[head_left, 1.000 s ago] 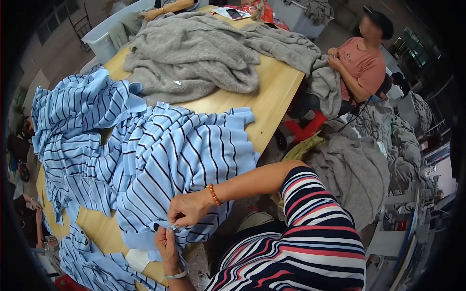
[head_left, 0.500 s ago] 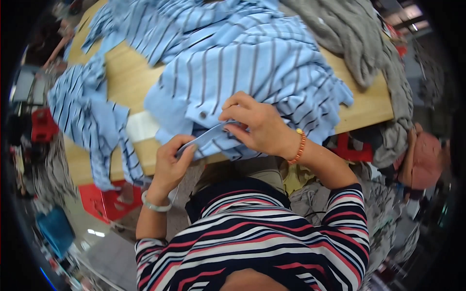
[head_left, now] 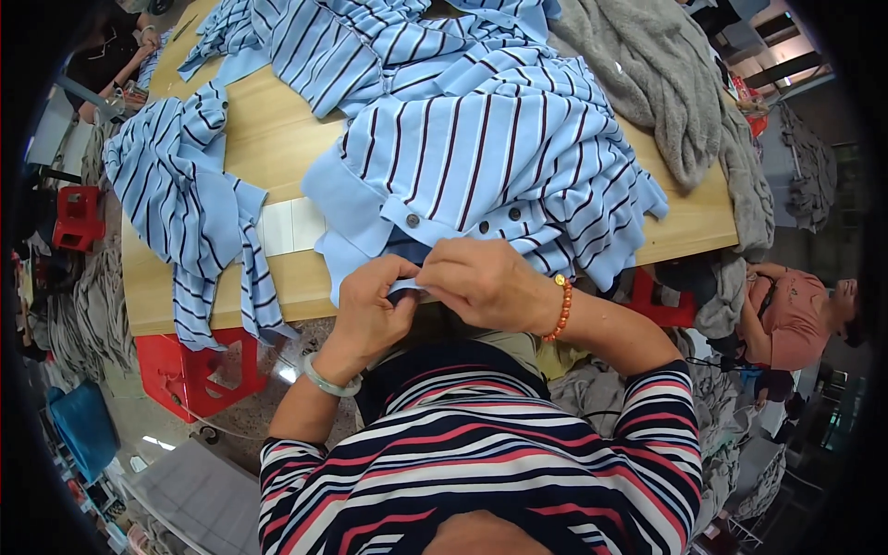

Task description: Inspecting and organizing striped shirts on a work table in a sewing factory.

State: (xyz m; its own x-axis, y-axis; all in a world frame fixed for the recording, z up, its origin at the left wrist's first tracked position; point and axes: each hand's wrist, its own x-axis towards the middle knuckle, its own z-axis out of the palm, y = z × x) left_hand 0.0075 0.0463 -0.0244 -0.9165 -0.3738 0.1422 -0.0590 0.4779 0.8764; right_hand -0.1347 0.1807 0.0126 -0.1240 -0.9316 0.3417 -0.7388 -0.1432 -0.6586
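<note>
A light blue knitted shirt [head_left: 481, 153] with dark stripes lies bunched on the table in front of me. Several dark buttons [head_left: 413, 221] show along its light blue placket. At the table's near edge my left hand [head_left: 375, 301] pinches the edge of this shirt between thumb and fingers. My right hand [head_left: 486, 285] is right beside it, its fingertips closed on the same edge. Only a small pale piece of that edge shows between the hands; the fingers cover the rest.
The wooden table [head_left: 287, 139] bears more striped knitwear [head_left: 190, 185] at left, white paper pieces [head_left: 291, 228] and a grey fluffy garment [head_left: 647, 88] at far right. Red stools [head_left: 199, 375] stand below its edge. Another person [head_left: 791, 319] sits at right.
My hands have come together, the right moving nearer to me and the left shifting right. The strip once stretched between them is mostly covered, and more buttons show.
</note>
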